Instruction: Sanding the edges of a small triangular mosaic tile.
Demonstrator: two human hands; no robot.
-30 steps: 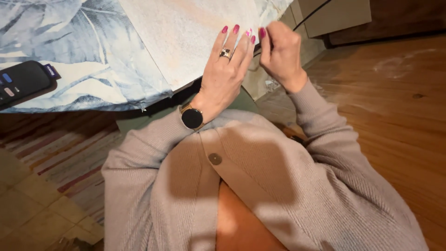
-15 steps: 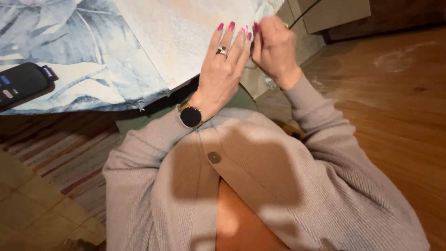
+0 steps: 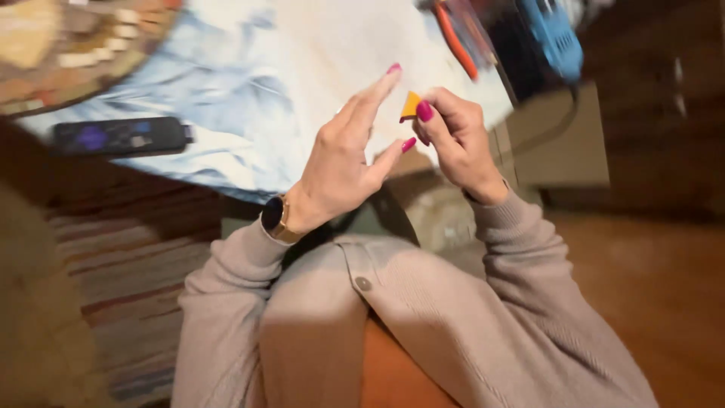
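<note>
My right hand (image 3: 453, 140) pinches a small orange triangular piece (image 3: 411, 105) between thumb and fingers, held up at the near edge of the table. My left hand (image 3: 343, 162) is raised beside it, fingers straight and apart, holding nothing, its fingertips a short way from the orange piece. A dark watch sits on my left wrist. Both hands hover over a pale sheet (image 3: 332, 53) that lies on a blue leaf-patterned tablecloth (image 3: 204, 98). The view is motion-blurred.
A black remote control (image 3: 121, 137) lies on the cloth at the left. A round woven mat (image 3: 68, 45) sits at the far left corner. Orange-handled tools (image 3: 457, 34) and a blue object (image 3: 555, 34) lie at the far right. Striped rug left, wooden floor right.
The camera has tilted up, showing more of the table. My right hand now holds up an orange piece that was hidden before. My left hand has lifted off the sheet and opened.
</note>
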